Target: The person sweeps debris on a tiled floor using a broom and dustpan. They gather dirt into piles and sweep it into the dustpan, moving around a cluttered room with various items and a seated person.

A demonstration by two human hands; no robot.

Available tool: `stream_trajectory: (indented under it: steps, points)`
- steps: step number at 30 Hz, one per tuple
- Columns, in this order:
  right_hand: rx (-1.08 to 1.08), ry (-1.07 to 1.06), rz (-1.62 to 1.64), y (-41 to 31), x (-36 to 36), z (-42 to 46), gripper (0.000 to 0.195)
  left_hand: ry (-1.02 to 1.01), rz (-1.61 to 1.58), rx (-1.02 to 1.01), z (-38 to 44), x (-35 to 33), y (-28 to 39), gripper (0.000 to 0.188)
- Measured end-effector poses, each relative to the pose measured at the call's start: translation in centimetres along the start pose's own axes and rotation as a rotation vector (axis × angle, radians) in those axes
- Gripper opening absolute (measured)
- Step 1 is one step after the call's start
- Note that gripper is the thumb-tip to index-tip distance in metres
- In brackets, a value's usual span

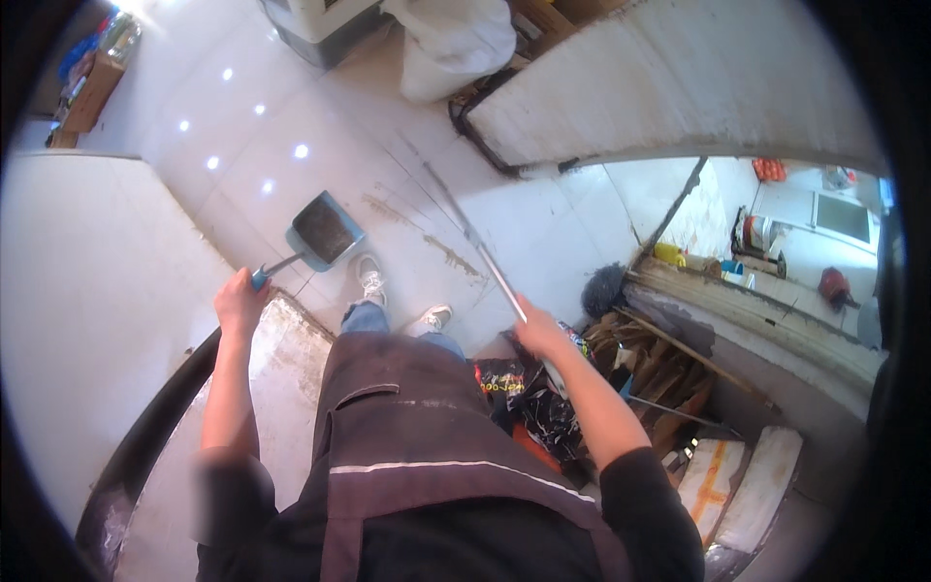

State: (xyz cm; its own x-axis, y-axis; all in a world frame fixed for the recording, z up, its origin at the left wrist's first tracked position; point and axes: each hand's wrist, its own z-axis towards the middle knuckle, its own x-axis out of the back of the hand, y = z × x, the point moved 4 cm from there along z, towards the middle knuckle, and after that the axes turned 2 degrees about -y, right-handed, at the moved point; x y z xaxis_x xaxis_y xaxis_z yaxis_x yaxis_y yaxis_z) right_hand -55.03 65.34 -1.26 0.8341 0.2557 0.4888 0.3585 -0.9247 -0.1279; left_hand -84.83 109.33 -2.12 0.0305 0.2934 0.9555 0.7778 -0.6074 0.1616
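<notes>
My left hand [241, 300] is closed around the handle of a blue dustpan [354, 227], whose dark pan is just above or on the pale tiled floor near my shoe. My right hand [542, 327] grips a long metal pole [484, 251] that slants away toward the upper left; its far end is blurred, so I cannot tell what it ends in. Brownish marks [451, 254] lie on the tiles between the dustpan and the pole.
Flattened cardboard [654, 356], a black printed bag [545, 418] and foam pieces [760, 487] crowd the right side. A white sack [458, 44] stands ahead near a pale panel [676, 87]. A large pale surface [94, 291] borders the left, with a cardboard box [94, 91] beyond it.
</notes>
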Motion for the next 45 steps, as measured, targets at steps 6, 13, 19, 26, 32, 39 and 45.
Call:
stream_trajectory:
  steps: [6, 13, 19, 26, 32, 39, 45]
  points:
    - [-0.057, 0.013, 0.250, -10.0, 9.2, 10.9, 0.061, -0.003, 0.006, 0.051, 0.6, 0.8, -1.8, 0.037]
    - [0.012, -0.151, 0.037, -10.1, -3.4, 6.6, 0.062, -0.011, -0.053, 0.127, 0.3, -0.6, -4.5, 0.035]
    - [0.172, -0.201, -0.062, -11.0, -8.8, 0.7, 0.061, -0.017, -0.062, 0.185, 0.5, 0.4, -5.7, 0.034]
    - [0.213, -0.079, 0.014, -10.7, -5.2, 3.1, 0.061, 0.002, -0.031, 0.254, -0.8, 0.1, -9.5, 0.038]
    - [0.114, -0.175, 0.089, -14.0, 2.6, 5.7, 0.059, -0.002, -0.052, 0.356, -2.1, -0.3, -11.5, 0.037]
    - [0.035, -0.076, 0.522, -21.4, 12.7, 16.1, 0.019, 0.014, -0.084, 0.431, -3.0, 0.4, -12.2, 0.037]
    - [0.063, -0.107, 0.424, -27.9, 9.9, 21.8, 0.023, 0.023, -0.114, 0.516, -4.6, 1.2, -12.9, 0.036]
